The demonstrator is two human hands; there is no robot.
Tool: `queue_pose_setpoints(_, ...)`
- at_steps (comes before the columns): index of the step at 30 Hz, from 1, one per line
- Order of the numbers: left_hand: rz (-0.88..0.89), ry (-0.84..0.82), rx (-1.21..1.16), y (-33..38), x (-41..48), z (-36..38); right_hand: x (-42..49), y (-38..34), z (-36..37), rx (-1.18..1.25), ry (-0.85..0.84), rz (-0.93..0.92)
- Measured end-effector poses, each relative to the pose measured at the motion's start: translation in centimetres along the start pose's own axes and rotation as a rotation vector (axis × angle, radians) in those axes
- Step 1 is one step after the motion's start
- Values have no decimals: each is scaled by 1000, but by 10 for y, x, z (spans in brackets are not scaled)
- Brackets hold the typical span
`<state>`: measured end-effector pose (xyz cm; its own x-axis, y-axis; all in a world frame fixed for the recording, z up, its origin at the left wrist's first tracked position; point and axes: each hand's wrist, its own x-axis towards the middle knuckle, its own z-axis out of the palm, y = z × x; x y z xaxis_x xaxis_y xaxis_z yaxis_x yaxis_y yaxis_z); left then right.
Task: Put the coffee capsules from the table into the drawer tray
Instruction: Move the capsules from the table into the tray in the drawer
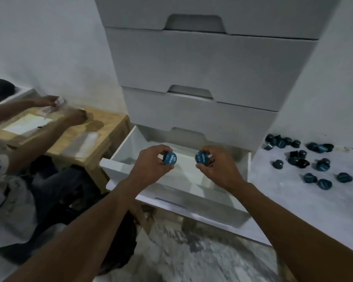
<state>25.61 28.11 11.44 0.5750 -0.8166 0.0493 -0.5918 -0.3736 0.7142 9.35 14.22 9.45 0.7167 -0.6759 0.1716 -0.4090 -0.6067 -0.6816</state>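
My left hand grips a blue coffee capsule, its foil lid facing me. My right hand holds a second blue capsule the same way. Both hands hover side by side above the open white drawer, whose inside shows a pale tray with dividers. Several more blue and dark capsules lie scattered on the white table to the right of the drawer.
The drawer juts out of a tall white drawer unit with shut drawers above. At left another person's arms work over a wooden stool-like table. Marbled floor lies below the drawer.
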Motion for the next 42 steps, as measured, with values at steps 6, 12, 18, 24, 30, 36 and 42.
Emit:
queue_pose_setpoints(6,75,-161,49,-52,34,-39,15,-26,41,-62,24,92)
queue_pose_setpoints(12,159,-361,185,-77,75,-38,40,-21,64,-152,-44,175)
queue_pose_setpoints(18,262,-568,393,-90,111,-22,73,-1,89,-155,-198,171)
queue_pose_setpoints(24,330,-733,543,-106,136,-3,86,11,108,-184,-373,183)
queue_pose_setpoints(30,431,-879,589,-117,147,12,87,7,119,-188,-508,196)
queue_pose_setpoints(36,522,-947,583,-121,148,10,83,3,132,-185,-597,264)
queue_pose_setpoints(42,604,-1035,649,-120,147,15,82,3,135,-181,-606,341)
